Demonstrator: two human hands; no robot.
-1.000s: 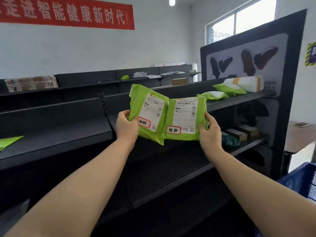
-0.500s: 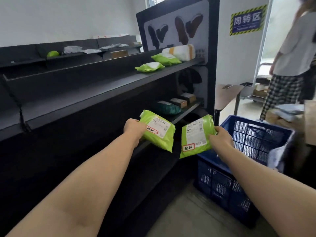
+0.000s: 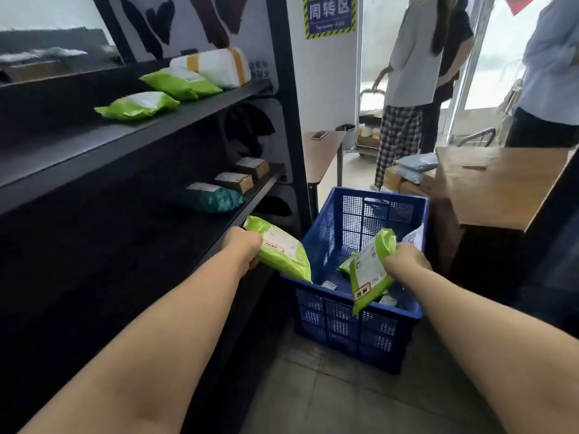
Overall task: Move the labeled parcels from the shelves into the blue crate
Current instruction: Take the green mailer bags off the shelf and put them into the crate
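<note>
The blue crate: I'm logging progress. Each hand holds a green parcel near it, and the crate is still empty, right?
Not quite. Each hand, left hand and right hand, does hold a green parcel, but the head view shows the blue crate already has parcels lying in its bottom.

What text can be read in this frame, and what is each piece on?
"周转区": blue wall sign with striped border; the small line beneath is blurred.
Red-framed sticker on the right-hand green parcel: two characters, too blurred.
Sticker on the left-hand green parcel: blurred.
All shipping labels: too small.
</note>
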